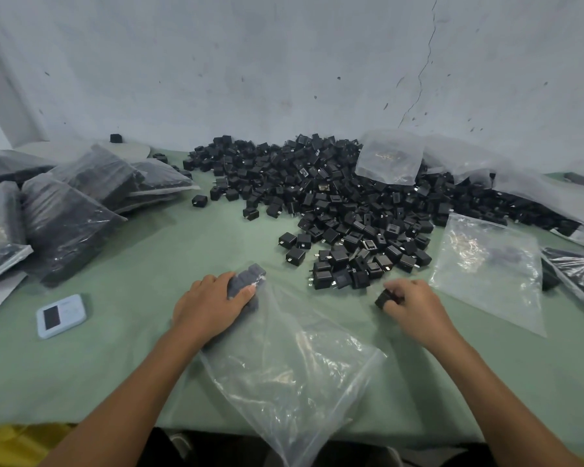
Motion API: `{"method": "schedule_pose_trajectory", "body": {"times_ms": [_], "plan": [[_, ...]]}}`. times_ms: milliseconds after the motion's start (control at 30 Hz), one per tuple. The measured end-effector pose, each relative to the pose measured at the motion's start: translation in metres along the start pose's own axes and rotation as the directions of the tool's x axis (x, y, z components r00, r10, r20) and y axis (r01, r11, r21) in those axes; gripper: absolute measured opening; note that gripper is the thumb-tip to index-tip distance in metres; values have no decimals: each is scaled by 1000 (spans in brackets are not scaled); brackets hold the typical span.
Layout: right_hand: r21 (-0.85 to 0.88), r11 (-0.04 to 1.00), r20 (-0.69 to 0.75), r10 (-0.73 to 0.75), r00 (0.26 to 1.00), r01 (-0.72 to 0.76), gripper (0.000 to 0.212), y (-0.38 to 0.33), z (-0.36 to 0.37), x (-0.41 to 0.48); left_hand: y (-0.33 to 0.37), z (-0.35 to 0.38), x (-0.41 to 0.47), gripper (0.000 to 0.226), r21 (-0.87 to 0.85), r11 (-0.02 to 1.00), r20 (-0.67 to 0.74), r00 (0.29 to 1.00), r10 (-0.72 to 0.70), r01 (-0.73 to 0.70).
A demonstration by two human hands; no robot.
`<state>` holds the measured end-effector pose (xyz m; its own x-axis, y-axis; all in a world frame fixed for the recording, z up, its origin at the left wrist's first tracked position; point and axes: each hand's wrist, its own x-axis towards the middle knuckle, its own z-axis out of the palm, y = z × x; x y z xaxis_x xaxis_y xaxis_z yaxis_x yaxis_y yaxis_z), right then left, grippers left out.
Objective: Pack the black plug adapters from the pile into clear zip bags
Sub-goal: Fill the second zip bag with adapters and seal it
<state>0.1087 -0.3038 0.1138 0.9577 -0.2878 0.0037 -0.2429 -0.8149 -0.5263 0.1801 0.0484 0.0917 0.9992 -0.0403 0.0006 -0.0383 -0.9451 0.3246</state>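
While the left hand (213, 303) grips adapters (246, 281) inside a bag (294, 369), right hand (415, 306) pinches one adapter (384, 298), pile (334, 203) just beyond it

Adapter (384, 298) in right hand (415, 306), bag (284, 365) under left (209, 305)

Curled fingers (397, 292) hide most of the adapter (382, 299) in the right hand (415, 306).

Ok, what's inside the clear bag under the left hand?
Black adapters bunched at the clear bag's far end, seen through the plastic. The left hand covers some, so their count is hidden.
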Motion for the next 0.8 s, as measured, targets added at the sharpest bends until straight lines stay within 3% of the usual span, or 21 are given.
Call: {"method": "schedule_pose_trajectory", "body": {"times_ms": [100,200,300,333,367,400,467,500,567,633,733,800], "plan": [[-6,999,56,-32,998,32,34,6,-3,-17,0,-1,0,65,8,1000,9,1000,4,-4],[33,998,19,-62,998,61,30,6,-6,-35,1,-2,0,61,6,1000,14,1000,-4,4],[385,922,-63,59,996,-31,22,10,-20,-66,1,-3,-2,56,9,1000,5,1000,-4,4],[494,868,-7,72,997,-59,28,14,-29,-81,2,-3,-2,54,8,1000,5,1000,-1,1],[567,819,130,19,991,-90,34,18,-39,-98,2,-3,-3,52,6,1000,5,1000,2,-2],[608,780,331,-78,940,-150,34,18,-47,-116,3,-4,-3,51,3,1000,6,1000,4,-4],[554,803,647,-249,720,-220,21,9,-53,-144,4,-4,-4,49,-2,1000,3,1000,6,-6],[521,830,697,-279,661,-200,23,1,-49,-151,4,-4,-4,50,-3,1000,2,1000,7,-7],[544,814,687,-292,666,-204,27,-19,-25,-156,4,-5,-5,51,-3,1000,10,1000,10,-10],[670,657,634,-265,727,-345,31,-39,5,-154,3,-6,-5,51,-8,1000,14,1000,13,-13],[839,235,529,-141,837,-490,29,-65,39,-140,3,-7,-4,54,-5,1000,19,1000,14,-13],[825,-54,551,-141,822,-562,31,-83,48,-128,3,-7,-5,55,-2,1000,23,1000,13,-13]]}}
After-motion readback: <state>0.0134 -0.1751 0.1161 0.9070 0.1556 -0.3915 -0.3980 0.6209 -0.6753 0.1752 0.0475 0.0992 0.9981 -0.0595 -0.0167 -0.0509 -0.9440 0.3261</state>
